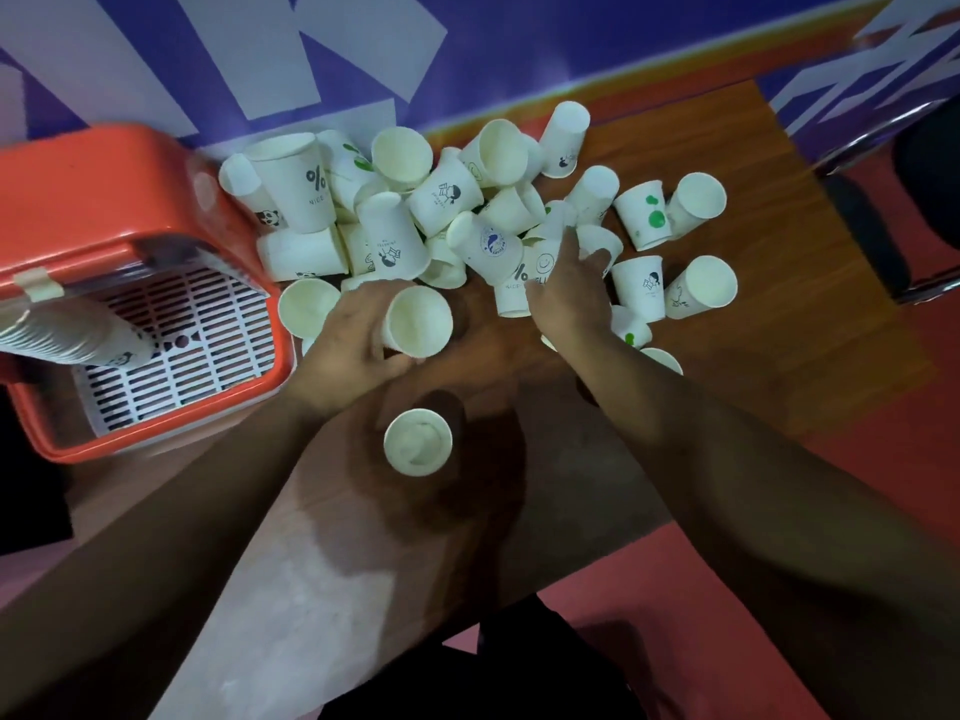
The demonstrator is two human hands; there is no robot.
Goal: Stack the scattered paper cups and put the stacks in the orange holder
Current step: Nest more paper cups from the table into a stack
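Several white paper cups (483, 200) lie in a loose heap across the far half of the wooden table (737, 356). My left hand (348, 345) is shut on one upright cup (415, 324) in front of the heap. My right hand (569, 288) reaches into the pile with its fingers around a cup with a smiley print (543, 262). One cup (418, 441) stands alone, mouth up, nearer to me. The orange holder (98, 210) sits at the left with a white slatted tray inside, and a long stack of cups (67, 335) lies in it.
A purple and white wall panel (363, 54) runs behind the table. A dark chair with a metal frame (909, 210) stands at the right. Red floor (857, 459) shows beside the table's right and near edges.
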